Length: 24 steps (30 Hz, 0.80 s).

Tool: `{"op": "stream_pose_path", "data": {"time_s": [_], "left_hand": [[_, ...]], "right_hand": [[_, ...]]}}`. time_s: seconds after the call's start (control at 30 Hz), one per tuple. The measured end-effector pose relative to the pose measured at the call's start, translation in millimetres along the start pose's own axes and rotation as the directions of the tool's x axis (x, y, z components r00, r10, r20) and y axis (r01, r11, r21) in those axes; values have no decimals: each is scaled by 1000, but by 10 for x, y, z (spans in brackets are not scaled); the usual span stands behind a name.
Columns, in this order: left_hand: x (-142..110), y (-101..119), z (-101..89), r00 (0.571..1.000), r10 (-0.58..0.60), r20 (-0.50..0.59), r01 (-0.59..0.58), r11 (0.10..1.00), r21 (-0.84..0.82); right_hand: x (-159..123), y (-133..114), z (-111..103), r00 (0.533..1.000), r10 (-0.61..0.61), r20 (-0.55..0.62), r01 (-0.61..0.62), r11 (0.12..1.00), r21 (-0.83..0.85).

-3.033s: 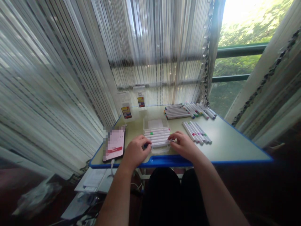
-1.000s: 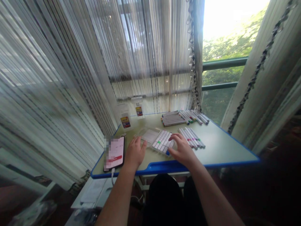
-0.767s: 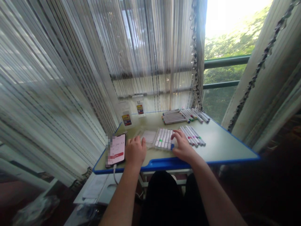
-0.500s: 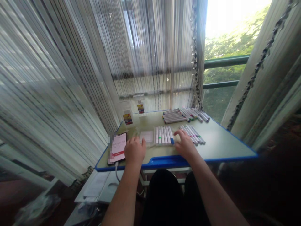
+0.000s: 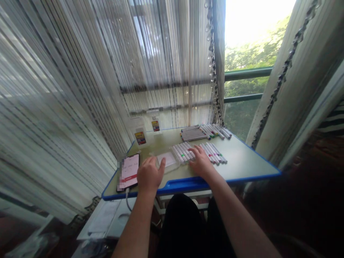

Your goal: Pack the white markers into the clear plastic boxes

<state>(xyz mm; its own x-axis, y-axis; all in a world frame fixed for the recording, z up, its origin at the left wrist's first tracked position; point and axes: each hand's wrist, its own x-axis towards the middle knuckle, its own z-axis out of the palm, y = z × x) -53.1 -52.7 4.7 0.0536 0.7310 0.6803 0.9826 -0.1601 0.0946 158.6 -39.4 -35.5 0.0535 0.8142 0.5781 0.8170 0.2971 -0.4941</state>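
Note:
A clear plastic marker case [image 5: 176, 163] lies opened out on the desk, turned at a slant. White markers [image 5: 181, 151] lie side by side in its right half, one with a green band. My left hand [image 5: 150, 174] is at the case's left end, its thumb along the near edge and its fingers curled by the far side. My right hand [image 5: 202, 162] reaches over the right end of the row. Its thumb and fingers are apart, touching the markers, and hide the end ones. Loose markers [image 5: 215, 153] lie just right of that hand.
A phone [image 5: 129, 172] with a cable lies at the desk's left. Two clear cases with coloured labels [image 5: 140, 137] stand at the back left. More markers [image 5: 195, 134] are heaped at the back. The desk [image 5: 242, 165] has a blue rim; a string curtain [image 5: 166, 64] hangs behind.
The case has turned, its right end swinging away from me. My right hand has moved from beside the row onto its right end, covering the blue-capped marker. The camera view has shifted slightly.

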Motion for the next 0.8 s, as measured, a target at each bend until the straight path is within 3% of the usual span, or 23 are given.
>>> {"op": "stream_pose_path", "data": {"time_s": [0.1,0.33,0.4,0.53,0.8], "left_hand": [[-3,15,-19,995,-30,94,26,999,47],[-28,-89,-61,995,82,-49,-91,974,-207],[7,-109,-15,988,150,29,-137,956,-261],[62,-102,49,922,231,311,-122,936,-331],[36,-123,-18,897,275,347,-18,805,-592]], "right_hand": [[28,22,-39,997,-7,-80,3,999,-50],[-9,-61,-232,976,214,-43,-217,930,-296],[-12,-72,-254,972,236,-13,-227,916,-330],[-9,20,-329,985,170,32,-147,918,-368],[-127,232,-539,990,138,17,-119,903,-413]]}}
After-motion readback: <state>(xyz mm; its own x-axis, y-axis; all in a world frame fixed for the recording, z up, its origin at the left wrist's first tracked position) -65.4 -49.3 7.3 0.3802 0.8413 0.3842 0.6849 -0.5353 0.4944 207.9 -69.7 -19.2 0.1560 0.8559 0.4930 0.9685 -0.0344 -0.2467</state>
